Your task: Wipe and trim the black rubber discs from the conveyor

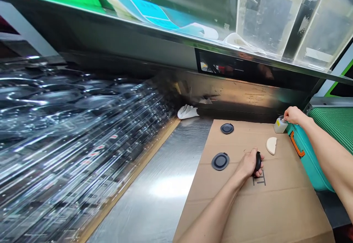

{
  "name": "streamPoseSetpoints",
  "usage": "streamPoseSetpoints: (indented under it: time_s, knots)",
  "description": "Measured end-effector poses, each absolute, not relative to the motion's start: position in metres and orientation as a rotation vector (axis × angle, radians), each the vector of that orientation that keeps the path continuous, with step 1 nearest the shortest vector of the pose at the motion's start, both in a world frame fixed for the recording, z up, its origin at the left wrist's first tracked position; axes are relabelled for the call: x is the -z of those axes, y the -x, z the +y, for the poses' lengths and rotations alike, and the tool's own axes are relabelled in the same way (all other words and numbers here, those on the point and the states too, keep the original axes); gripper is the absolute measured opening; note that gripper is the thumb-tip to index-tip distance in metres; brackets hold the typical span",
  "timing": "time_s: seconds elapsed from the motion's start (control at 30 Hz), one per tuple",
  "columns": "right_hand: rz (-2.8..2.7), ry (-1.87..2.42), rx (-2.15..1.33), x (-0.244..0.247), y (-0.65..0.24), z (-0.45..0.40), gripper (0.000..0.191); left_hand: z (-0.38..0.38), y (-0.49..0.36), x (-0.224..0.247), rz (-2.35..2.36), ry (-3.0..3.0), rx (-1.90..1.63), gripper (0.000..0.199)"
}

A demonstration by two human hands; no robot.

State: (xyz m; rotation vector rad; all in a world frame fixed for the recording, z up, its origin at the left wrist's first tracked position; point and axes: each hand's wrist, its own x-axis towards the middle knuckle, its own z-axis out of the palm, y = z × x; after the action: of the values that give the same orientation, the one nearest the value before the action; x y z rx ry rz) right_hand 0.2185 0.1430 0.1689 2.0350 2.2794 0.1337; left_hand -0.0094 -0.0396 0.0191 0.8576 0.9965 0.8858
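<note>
A black oval piece [258, 163] is clasped in the closed left hand [248, 164], near the middle of the cardboard sheet [275, 213]. The right hand [294, 115] curls over the metal top of a small plastic bottle [280, 126] at the sheet's far right corner.

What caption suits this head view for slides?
Left hand grips black oval part on brown cardboard; right hand touches white plastic bottle.
</note>
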Motion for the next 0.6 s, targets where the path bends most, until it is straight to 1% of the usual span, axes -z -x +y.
streamPoseSetpoints:
  time_s: [0.27, 0.4, 0.47, 0.53, 0.57, 0.6]
  knots:
    - [2.305, -2.090, -0.084, -0.167, -0.213, 0.140, 0.013, -0.041, 0.009, -0.022, 1.008, -0.861, -0.881, 0.058]
    - [2.351, -2.152, -0.118, -0.188, -0.212, 0.133, 0.011, -0.040, 0.012, -0.026, 0.972, -0.810, -0.881, 0.055]
    - [2.508, -2.293, -0.205, -0.206, -0.209, 0.117, 0.014, -0.038, 0.014, -0.027, 0.916, -0.748, -0.899, 0.052]
    - [2.788, -2.478, -0.291, -0.220, -0.201, 0.091, 0.017, -0.036, 0.017, -0.028, 0.855, -0.688, -0.921, 0.050]
    - [2.933, -2.537, -0.242, -0.221, -0.195, 0.075, 0.020, -0.036, 0.018, -0.029, 0.833, -0.666, -0.930, 0.051]
    - [3.068, -2.561, -0.103, -0.218, -0.188, 0.058, 0.024, -0.035, 0.019, -0.029, 0.819, -0.650, -0.935, 0.051]
